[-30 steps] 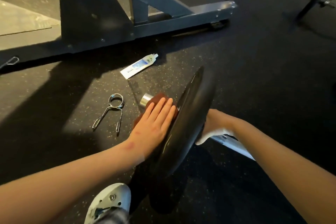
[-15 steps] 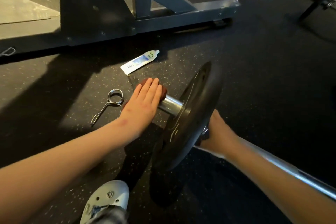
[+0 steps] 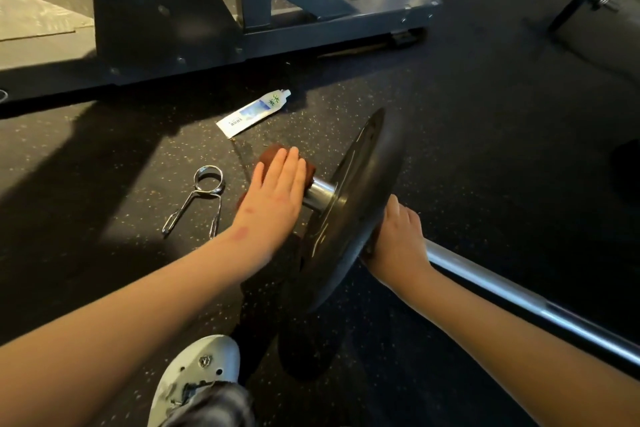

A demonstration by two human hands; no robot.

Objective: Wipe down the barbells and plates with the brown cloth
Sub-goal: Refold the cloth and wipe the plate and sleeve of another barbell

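Note:
A black weight plate stands on edge on the silver barbell, which runs off to the lower right. The bar's short chrome sleeve end sticks out left of the plate. My left hand lies flat with straight fingers on the brown cloth, pressing it over the tip of that sleeve. My right hand grips the bar right behind the plate; its fingers are hidden by the plate.
A steel spring collar lies on the speckled rubber floor left of my hand. A white tube lies beyond it. A grey rack base crosses the top. My white shoe is at the bottom.
My left hand with the cloth slid from the plate's face outward along the sleeve to its tip. The chrome sleeve is now exposed. The right hand stays on the bar.

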